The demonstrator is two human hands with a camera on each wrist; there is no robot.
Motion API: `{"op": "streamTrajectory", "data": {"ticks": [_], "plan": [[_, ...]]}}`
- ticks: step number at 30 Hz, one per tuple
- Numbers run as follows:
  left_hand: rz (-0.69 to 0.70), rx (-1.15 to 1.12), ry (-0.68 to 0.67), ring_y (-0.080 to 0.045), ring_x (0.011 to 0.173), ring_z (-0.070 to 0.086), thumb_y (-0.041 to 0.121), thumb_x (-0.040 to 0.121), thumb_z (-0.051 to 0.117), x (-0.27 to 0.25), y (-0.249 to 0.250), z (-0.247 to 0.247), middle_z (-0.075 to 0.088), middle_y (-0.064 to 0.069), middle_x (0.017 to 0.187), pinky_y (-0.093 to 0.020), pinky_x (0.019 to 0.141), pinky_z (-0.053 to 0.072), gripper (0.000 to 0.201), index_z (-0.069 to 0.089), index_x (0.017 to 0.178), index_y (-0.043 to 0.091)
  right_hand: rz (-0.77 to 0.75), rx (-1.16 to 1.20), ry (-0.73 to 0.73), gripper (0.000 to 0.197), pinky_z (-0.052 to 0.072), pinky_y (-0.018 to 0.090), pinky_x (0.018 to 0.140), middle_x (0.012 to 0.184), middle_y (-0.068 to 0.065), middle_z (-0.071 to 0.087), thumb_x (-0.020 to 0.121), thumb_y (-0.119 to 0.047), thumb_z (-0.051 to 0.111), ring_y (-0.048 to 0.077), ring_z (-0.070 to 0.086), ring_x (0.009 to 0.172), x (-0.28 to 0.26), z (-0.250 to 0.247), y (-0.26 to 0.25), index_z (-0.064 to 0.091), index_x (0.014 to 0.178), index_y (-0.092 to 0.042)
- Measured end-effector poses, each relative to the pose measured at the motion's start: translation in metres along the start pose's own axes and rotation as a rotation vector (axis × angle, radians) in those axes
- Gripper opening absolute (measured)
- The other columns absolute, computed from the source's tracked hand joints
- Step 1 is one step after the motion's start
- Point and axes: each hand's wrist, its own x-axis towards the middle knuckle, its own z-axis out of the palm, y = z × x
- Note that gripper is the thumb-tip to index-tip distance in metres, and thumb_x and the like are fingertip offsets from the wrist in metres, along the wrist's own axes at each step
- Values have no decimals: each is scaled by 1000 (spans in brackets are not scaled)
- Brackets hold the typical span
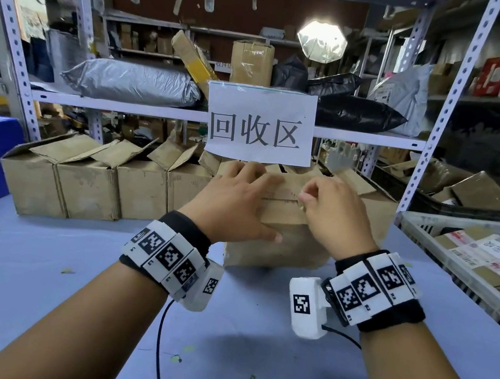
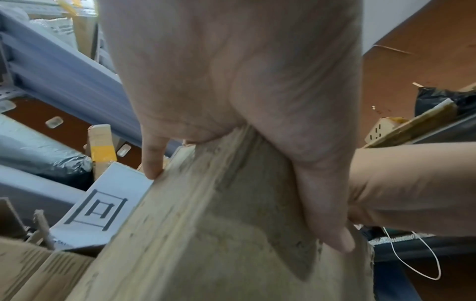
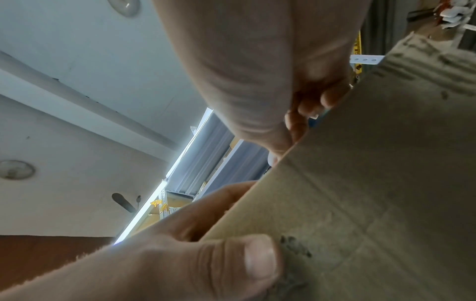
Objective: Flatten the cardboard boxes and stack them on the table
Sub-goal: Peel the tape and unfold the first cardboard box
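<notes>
Early going: one box in hand, nothing flattened yet.
The box sits on the counter at centre, just in front of the row of open boxes running out to 9 o'clock. Left hand lies spread over its top, thumb down the near face; right hand pinches something at the top seam, maybe tape, too small to tell. No flat stack shows on the counter, so by my read nearly all the work remains.
</notes>
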Motion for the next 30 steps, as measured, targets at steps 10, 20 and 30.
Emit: {"op": "streamTrajectory", "data": {"ticks": [10, 20, 30], "plan": [[-21, -76, 19, -25, 142, 20, 78, 61, 70, 2, -5, 8, 32, 7, 150, -44, 122, 23, 104, 29, 150, 43, -100, 4, -198, 18, 49, 37, 85, 105, -11, 60, 92, -46, 59, 12, 58, 96, 9, -8, 10, 64, 103, -33], [-34, -122, 24, -22, 139, 21, 87, 50, 54, 0, -6, 7, 33, 10, 146, -39, 117, 27, 108, 31, 148, 48, -56, 49, -17, 14, 44, 30, 65, 77, -16, 64, 85, -41, 71, 5, 57, 80, 4, -1, 21, 65, 75, -33], [-17, -143, 60, -20, 138, 23, 79, 56, 69, -5, -4, 10, 34, 12, 145, -40, 118, 28, 103, 35, 147, 46, 81, 194, 86, 11, 50, 34, 74, 78, -12, 68, 91, -40, 69, 14, 63, 82, 3, 3, 31, 65, 88, -30]]}}
